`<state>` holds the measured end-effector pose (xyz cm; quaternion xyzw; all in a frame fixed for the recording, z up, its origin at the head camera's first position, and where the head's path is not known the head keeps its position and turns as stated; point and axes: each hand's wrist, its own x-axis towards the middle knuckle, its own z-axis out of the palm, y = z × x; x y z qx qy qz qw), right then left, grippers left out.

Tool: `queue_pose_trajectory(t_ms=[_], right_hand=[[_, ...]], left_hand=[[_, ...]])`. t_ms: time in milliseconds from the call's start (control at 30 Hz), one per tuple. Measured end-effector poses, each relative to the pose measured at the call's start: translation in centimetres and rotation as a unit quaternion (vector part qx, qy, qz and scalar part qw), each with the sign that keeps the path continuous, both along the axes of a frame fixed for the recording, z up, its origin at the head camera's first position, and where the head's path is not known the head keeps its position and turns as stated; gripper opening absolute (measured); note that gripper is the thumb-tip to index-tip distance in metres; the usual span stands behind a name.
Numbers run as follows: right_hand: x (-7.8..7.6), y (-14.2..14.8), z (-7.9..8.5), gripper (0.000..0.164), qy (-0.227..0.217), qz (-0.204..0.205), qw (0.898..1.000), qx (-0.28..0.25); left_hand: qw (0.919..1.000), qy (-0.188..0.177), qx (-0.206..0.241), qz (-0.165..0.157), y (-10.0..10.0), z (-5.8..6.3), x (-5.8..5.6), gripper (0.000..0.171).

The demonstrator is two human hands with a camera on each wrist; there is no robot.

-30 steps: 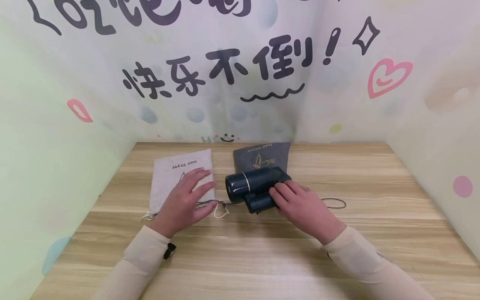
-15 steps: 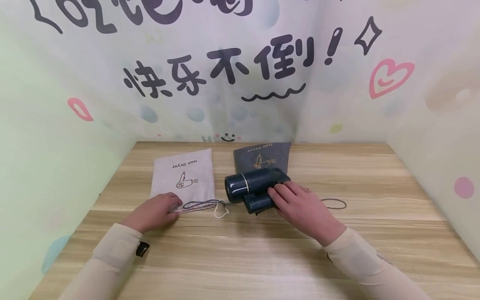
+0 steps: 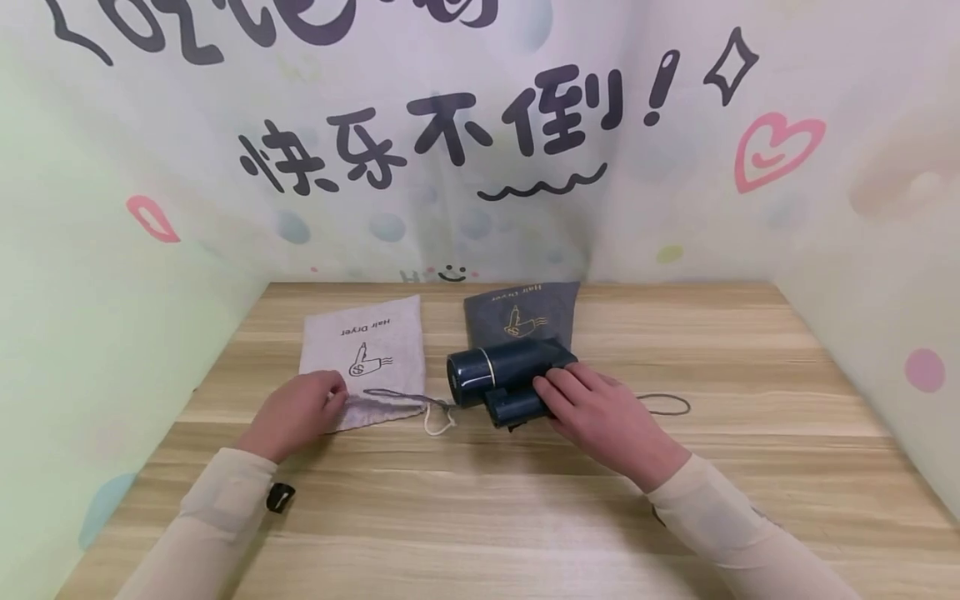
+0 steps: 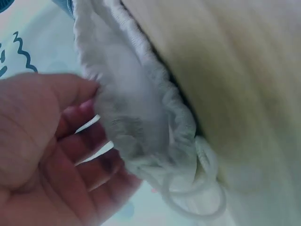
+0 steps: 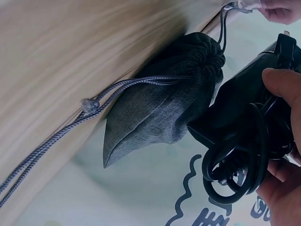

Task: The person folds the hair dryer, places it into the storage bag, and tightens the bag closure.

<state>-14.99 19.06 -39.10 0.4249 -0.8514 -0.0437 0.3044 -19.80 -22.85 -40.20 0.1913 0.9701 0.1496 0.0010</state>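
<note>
My right hand [image 3: 609, 423] grips a dark blue folded hair dryer [image 3: 510, 371] lying sideways, its black cord [image 5: 256, 155] coiled in the right wrist view. At the near left corner of a pale drawstring bag [image 3: 371, 333], printed "Hair Dryer", is my left hand [image 3: 296, 412]. The left wrist view shows its thumb and finger pinching the gathered rim [image 4: 96, 82], with the bag's mouth parted. Behind the dryer a dark grey drawstring bag [image 3: 520, 315] with a gold print is partly covered by it.
Dark drawstring loops [image 3: 663, 405] reach out on the wooden table [image 3: 480, 517] to the right of the dryer. A white cord loop [image 3: 439, 419] lies between dryer and pale bag. A printed curtain [image 3: 450, 217] stands behind the table.
My left hand has come left and nearer from above the pale bag to its near left corner and now pinches the rim. The right hand and the hair dryer stay nearly still.
</note>
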Motion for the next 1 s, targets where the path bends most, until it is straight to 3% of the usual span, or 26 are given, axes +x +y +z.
queue_pose_trajectory(t_ms=[100,167,267,400,500,600,833,1000], right_hand=[[-0.1,0.0,0.1,0.05,-0.001,-0.002,1.0,-0.007],[-0.2,0.1,0.1,0.05,-0.001,-0.004,1.0,-0.012],[-0.3,0.2,0.1,0.05,-0.003,-0.006,1.0,-0.017],[-0.4,0.5,-0.1,0.049,-0.002,-0.004,1.0,-0.023],[-0.4,0.6,-0.2,0.049,-0.001,0.0,1.0,-0.028],[-0.5,0.6,-0.2,0.049,0.007,0.005,1.0,-0.026],[-0.3,0.1,-0.4,0.051,0.012,0.004,1.0,-0.018],[-0.2,-0.2,-0.1,0.052,0.012,0.003,1.0,-0.017]], left_hand=[[0.9988,0.034,0.018,0.031,0.0,0.6,-0.2,0.009],[0.9977,0.056,0.026,0.027,0.0,0.8,-0.4,0.007],[0.9953,0.093,0.027,-0.001,0.0,0.8,-0.9,0.001],[0.987,0.144,0.015,-0.07,-0.2,0.4,-1.3,0.008],[0.9821,0.15,0.002,-0.115,-0.2,0.2,-1.2,0.017],[0.9817,0.13,-0.007,-0.139,-0.1,0.3,-1.0,0.02],[0.9819,0.117,-0.018,-0.148,0.2,0.1,-0.6,0.012],[0.9737,0.157,0.005,-0.166,0.6,-0.3,-0.9,0.015]])
